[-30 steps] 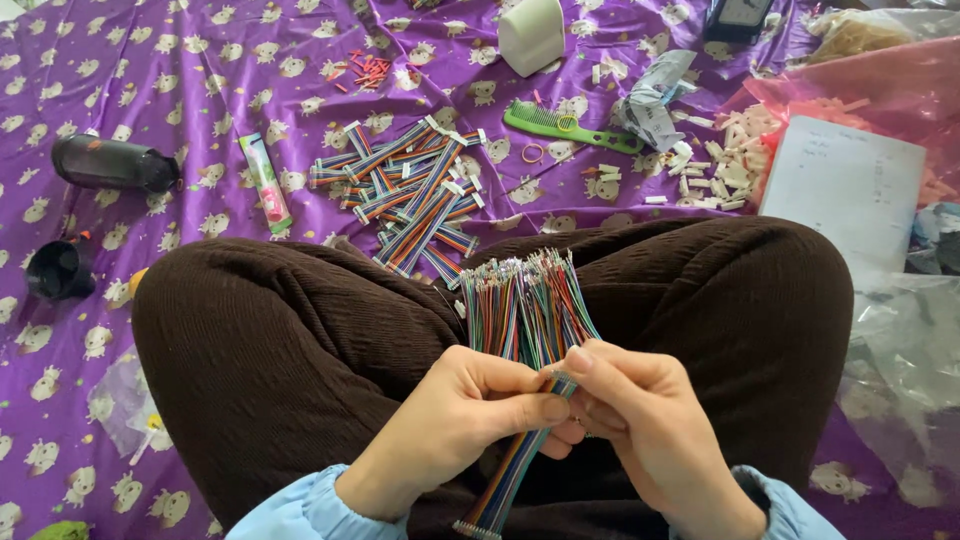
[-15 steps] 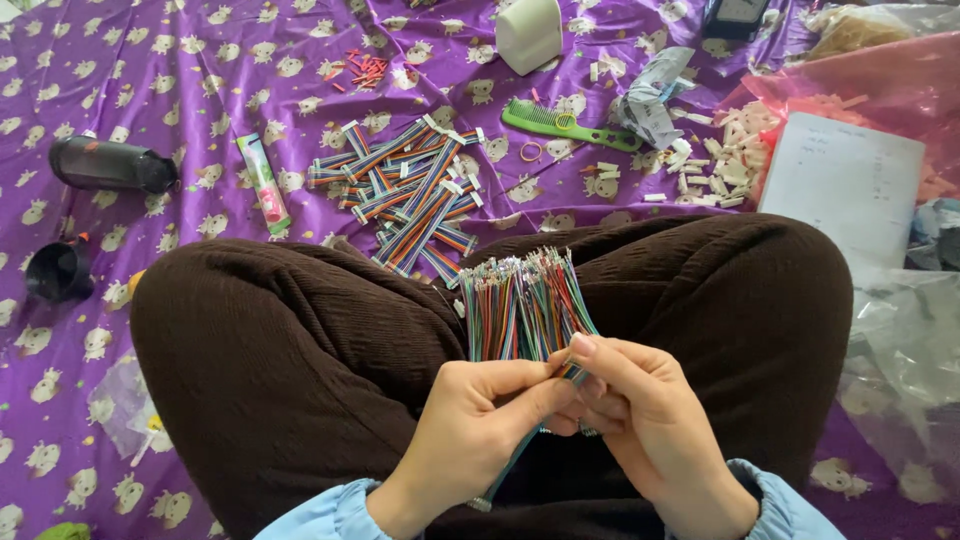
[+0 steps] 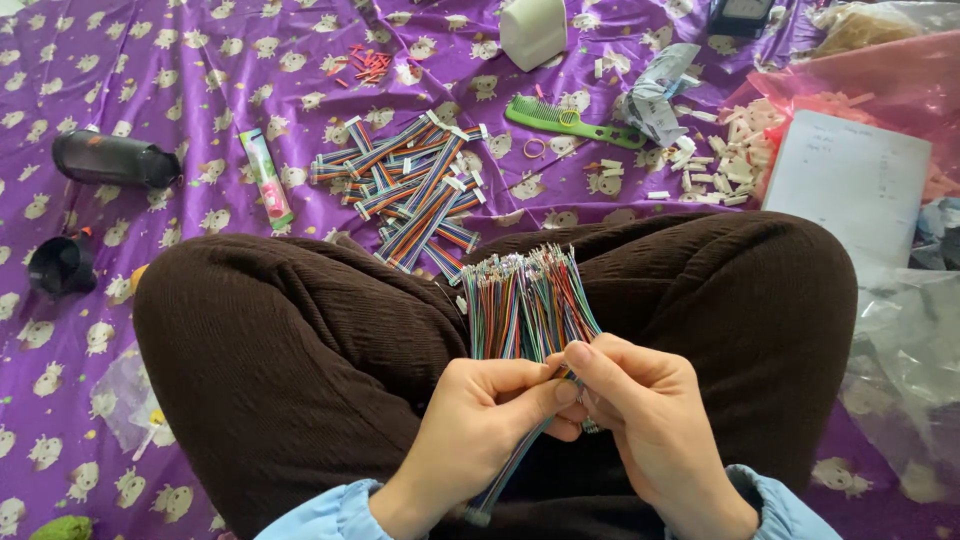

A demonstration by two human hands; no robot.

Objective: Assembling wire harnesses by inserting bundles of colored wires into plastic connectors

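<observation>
A fan of thin multicoloured wires (image 3: 525, 300) is held low in the centre of the frame, above the lap in dark brown trousers (image 3: 300, 350). The left hand (image 3: 480, 420) is closed around the lower part of the bundle, thumb pressed across it, and the wires' tail hangs out below the palm. The right hand (image 3: 650, 420) is pinched on a few strands at the bundle's right edge, fingertips (image 3: 578, 352) touching the wires.

In the upper centre, on the purple patterned sheet (image 3: 150, 80), a pile of flat rainbow ribbon cables with white connectors (image 3: 410, 185) is laid out; these are judged to be finished pieces. A heap of loose white connectors (image 3: 730, 150) lies at the upper right beside a white notepad (image 3: 850, 185), so much appears left to do. A green comb (image 3: 560, 120), a small tube (image 3: 265, 175) and a black bottle (image 3: 110, 160) lie further off.
</observation>
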